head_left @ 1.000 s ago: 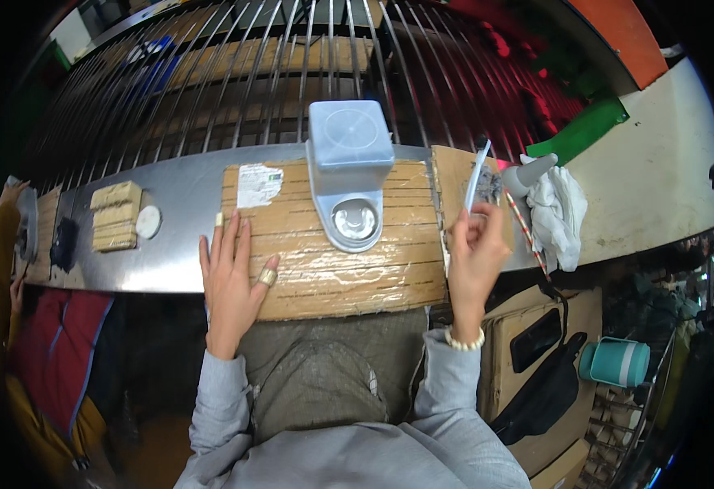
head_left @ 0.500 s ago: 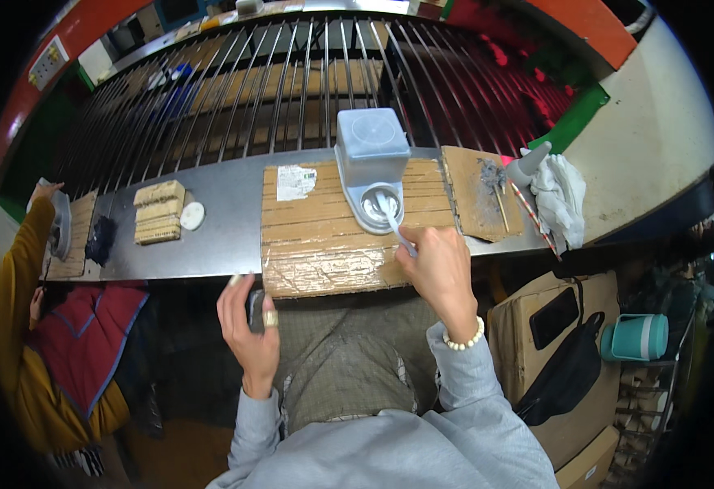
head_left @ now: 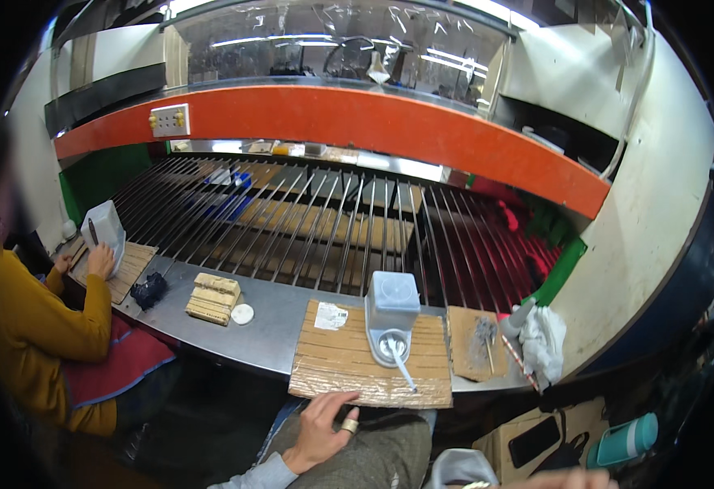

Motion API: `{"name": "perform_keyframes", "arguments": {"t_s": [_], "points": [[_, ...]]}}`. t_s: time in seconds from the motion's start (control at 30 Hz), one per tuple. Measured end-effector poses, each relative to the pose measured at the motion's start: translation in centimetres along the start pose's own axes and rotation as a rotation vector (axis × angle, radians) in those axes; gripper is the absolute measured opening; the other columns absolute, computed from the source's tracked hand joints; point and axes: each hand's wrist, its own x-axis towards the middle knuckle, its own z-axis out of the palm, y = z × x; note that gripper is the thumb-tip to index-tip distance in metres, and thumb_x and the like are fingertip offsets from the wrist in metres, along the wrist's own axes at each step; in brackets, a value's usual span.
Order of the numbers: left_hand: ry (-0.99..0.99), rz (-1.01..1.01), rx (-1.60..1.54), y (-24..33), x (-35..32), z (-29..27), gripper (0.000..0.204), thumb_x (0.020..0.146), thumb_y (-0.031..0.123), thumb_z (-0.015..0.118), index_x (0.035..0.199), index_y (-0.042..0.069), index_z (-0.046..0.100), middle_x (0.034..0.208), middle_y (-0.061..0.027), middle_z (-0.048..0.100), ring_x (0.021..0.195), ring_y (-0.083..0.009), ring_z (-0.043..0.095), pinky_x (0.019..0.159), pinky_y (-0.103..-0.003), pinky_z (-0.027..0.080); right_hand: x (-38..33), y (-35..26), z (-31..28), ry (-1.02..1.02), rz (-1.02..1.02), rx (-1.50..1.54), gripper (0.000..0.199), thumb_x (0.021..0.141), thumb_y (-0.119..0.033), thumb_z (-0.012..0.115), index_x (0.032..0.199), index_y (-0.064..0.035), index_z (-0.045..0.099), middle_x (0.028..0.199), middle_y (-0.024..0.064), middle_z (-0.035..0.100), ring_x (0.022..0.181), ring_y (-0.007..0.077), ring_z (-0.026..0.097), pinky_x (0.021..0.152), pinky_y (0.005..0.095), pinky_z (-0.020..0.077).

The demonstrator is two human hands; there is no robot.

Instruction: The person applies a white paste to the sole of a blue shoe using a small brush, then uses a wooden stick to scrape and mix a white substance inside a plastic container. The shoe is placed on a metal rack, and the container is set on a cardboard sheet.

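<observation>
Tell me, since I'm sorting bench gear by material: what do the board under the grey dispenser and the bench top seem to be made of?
The board looks like corrugated cardboard: matte tan, ribbed lines across the top, a raw fluted front edge. The bench top looks like sheet metal, probably steel or aluminium: smooth grey with a dull sheen. The grey dispenser looks like moulded plastic, though that is less sure.

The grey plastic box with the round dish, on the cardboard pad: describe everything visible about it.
The grey plastic box stands upright on the cardboard pad, at its far middle. It looks like pale grey plastic: a blocky, rounded upper body, and a lower front tongue holding a round metallic dish. A thin pale stick rests in the dish, slanting toward the person. No hand touches it; the left hand lies at the pad's near edge.
</observation>
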Motion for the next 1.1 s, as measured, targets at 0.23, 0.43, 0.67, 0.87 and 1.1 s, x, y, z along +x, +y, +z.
{"name": "perform_keyframes", "arguments": {"t_s": [0.23, 0.43, 0.67, 0.87, 1.1], "points": [[-0.063, 0.184, -0.077, 3.2, 1.1, 1.5, 0.035, 0.086, 0.007, 0.075, 0.120, 0.004, 0.068, 0.108, -0.0125, 0.073, 0.097, -0.0296, 0.071, 0.086, -0.038, 0.056, -1.0, 7.1, -2.4, -0.059, 0.458, -0.357, 0.018, 0.086, -0.013, 0.070, 0.100, -0.0095, 0.060, 0.098, 0.0032, 0.061, 0.093, 0.0161, 0.059, 0.078, 0.0336, 0.0507], [0.028, 0.038, 0.045, 2.0, -1.1, -0.3, 0.036, 0.090, 0.012, 0.071, 0.126, 0.006, 0.065, 0.110, -0.0122, 0.071, 0.099, -0.0305, 0.069, 0.088, -0.039, 0.055, 2.2, 7.0, -5.0, 0.000, 0.403, -0.371, 0.021, 0.086, -0.012, 0.072, 0.104, -0.0075, 0.061, 0.099, 0.0058, 0.062, 0.092, 0.0175, 0.061, 0.076, 0.0343, 0.0517], [0.063, 0.000, 0.073, 1.1, -2.2, 0.6, 0.037, 0.095, 0.014, 0.063, 0.130, 0.005, 0.060, 0.110, -0.0147, 0.067, 0.101, -0.0338, 0.065, 0.090, -0.043, 0.053, 4.9, 7.8, -8.2, 0.044, 0.412, -0.332, 0.026, 0.085, -0.011, 0.073, 0.107, -0.0052, 0.061, 0.099, 0.0089, 0.063, 0.090, 0.0192, 0.062, 0.074, 0.0351, 0.0529], [0.004, 0.111, 0.007, 1.4, -1.4, 2.8, 0.038, 0.095, 0.014, 0.062, 0.132, 0.004, 0.058, 0.113, -0.0161, 0.065, 0.105, -0.0343, 0.063, 0.092, -0.043, 0.052, 2.8, 9.0, -9.1, 0.083, 0.521, -0.251, 0.030, 0.084, -0.009, 0.075, 0.110, -0.0031, 0.061, 0.100, 0.0115, 0.064, 0.089, 0.0206, 0.063, 0.072, 0.0358, 0.0539], [-0.106, 0.062, 0.008, 1.4, -1.7, 3.1, 0.031, 0.095, 0.010, 0.065, 0.125, 0.004, 0.065, 0.113, -0.0105, 0.068, 0.102, -0.0274, 0.066, 0.087, -0.039, 0.052, -0.8, 8.2, -10.2, 0.163, 0.586, -0.235, 0.034, 0.083, -0.008, 0.076, 0.114, -0.0008, 0.062, 0.100, 0.0146, 0.065, 0.088, 0.0222, 0.064, 0.070, 0.0366, 0.0551]]}}
